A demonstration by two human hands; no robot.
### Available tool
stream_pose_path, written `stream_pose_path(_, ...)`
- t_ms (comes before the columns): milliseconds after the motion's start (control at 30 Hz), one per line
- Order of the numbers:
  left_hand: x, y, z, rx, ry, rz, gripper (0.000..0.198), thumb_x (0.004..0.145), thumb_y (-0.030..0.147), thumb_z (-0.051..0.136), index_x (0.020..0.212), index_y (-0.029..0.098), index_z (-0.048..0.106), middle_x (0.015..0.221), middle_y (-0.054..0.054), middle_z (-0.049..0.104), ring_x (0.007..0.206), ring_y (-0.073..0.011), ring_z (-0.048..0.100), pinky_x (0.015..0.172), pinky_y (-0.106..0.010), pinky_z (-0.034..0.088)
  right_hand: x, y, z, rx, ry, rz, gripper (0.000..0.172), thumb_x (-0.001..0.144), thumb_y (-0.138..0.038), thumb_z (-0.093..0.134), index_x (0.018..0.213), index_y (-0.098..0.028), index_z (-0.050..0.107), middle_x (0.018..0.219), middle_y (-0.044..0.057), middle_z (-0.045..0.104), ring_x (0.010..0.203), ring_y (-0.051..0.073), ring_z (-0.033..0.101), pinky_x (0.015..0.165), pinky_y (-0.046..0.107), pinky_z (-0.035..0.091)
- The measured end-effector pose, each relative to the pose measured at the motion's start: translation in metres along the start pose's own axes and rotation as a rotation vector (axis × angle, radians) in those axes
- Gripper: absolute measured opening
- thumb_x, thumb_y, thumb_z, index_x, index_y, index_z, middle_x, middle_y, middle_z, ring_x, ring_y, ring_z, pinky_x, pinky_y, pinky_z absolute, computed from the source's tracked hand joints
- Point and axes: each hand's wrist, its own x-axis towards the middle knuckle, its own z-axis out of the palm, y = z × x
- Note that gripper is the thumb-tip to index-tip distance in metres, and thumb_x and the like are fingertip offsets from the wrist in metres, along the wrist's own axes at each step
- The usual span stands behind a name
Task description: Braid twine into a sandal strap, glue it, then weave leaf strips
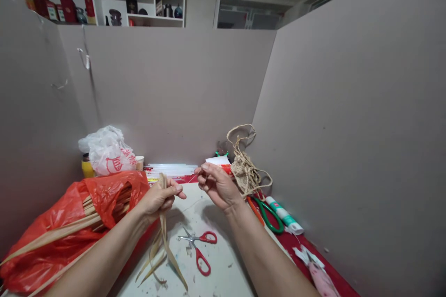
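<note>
My left hand (160, 198) is closed around a bundle of dried, tan leaf strips (163, 227). The bundle's short end pokes up above the fist, and its long tails hang down onto the white board. My right hand (219, 186) is raised to the right of it, fingertips pinched together. A fine, pale thread (190, 179) runs faintly between the two hands, its end hidden in the right fingertips. Below them on the board lie red-handled scissors (199, 243) with their blades parted.
A red plastic bag (66, 213) stuffed with more strips lies at left, a white plastic bag (108, 151) behind it. Coiled straw rope (246, 174), green-handled scissors (271, 217) and a green-and-white tube (285, 216) lie at right. Grey panels (167, 88) enclose the white board (216, 209).
</note>
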Motion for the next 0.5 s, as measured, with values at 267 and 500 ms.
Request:
stream_pose_path(267,0.002,-0.014,0.002,-0.051,-0.044,-0.156,0.029,0.067,0.036,0.073,0.071,0.011,0.058,0.063,-0.007,0.069,0.029,0.0013,0.023,0.035,-0.019,0.008,-0.001,0.002,0.005,0.032,0.007,-0.007,0.026,0.063,-0.027,0.078,0.065,-0.017,0.054,0.062,-0.004,0.058,0.05,0.006,0.047,0.045,0.017,0.035)
stream_pose_path(500,0.014,-0.019,-0.018,-0.026,0.187,-0.127,0.027,0.063,0.034,0.071,0.07,0.011,0.058,0.059,-0.003,0.065,0.031,0.0008,0.019,0.035,-0.018,0.008,0.0,-0.009,-0.003,-0.029,0.015,-0.037,0.026,0.064,-0.028,0.076,0.066,-0.019,0.051,0.06,-0.005,0.056,0.048,0.006,0.047,0.044,0.018,0.034)
